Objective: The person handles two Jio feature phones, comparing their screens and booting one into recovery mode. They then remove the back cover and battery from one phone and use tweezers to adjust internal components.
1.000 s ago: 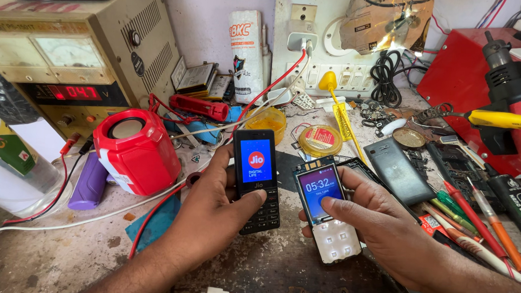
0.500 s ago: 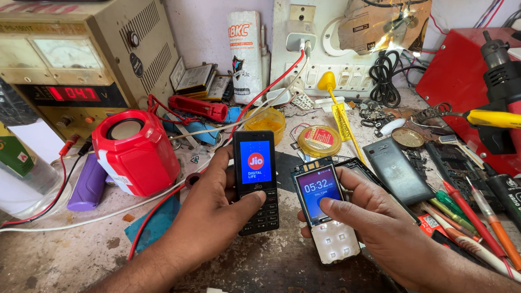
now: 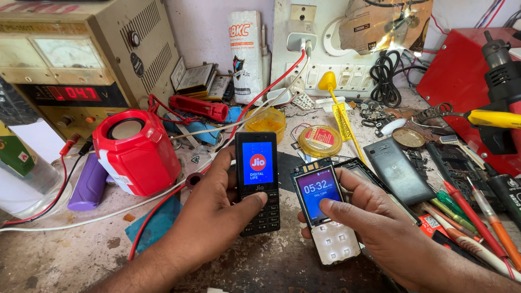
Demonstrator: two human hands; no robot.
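Note:
My left hand (image 3: 214, 212) grips a black keypad phone (image 3: 258, 181) upright, thumb on its keys; its screen glows blue with a round red logo. My right hand (image 3: 379, 234) holds a second phone (image 3: 326, 217) with its cover off, showing a lit purple screen and a bare white keypad; the thumb rests at the screen's lower edge. Both phones hover side by side just above the worn bench.
A red speaker (image 3: 136, 151) and a purple cylinder (image 3: 89, 183) sit at left before a beige power supply (image 3: 77, 56). A dark phone cover (image 3: 397, 170), screwdrivers (image 3: 479, 226), a solder tin (image 3: 320, 140), a red heat gun (image 3: 511, 99) and red wires (image 3: 152, 218) crowd the bench.
Nothing much has moved; both hands keep the phones in the same place, and the right thumb has shifted slightly on the opened phone.

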